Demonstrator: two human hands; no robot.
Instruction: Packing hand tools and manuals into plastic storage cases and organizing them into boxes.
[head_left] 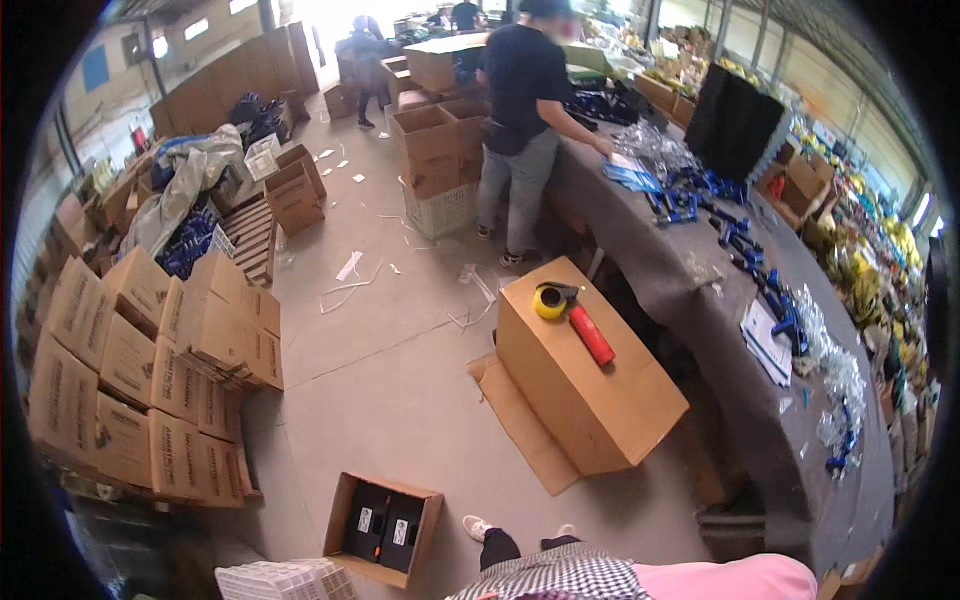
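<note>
Neither of my hands shows; only a pink sleeve (735, 578) and a black-and-white checked garment (580, 575) reach in at the lower edge. Near my feet, an open carton (338, 520) on the floor holds two black cases (381, 522) with white labels and an orange detail between them. Ahead stands a large brown cardboard box (590, 390), with a flap spread at its base. On its top lie a tape dispenser with a yellow roll (549, 300) and a red cylindrical object (592, 335).
Stacked cartons (125, 400) stand on the left, beside a white plastic crate (285, 580). Along the right runs a grey-covered workbench (680, 270) with blue-and-black tools (768, 290), papers (767, 340) and clear plastic bags (835, 370). A co-worker (522, 120) reaches over the bench.
</note>
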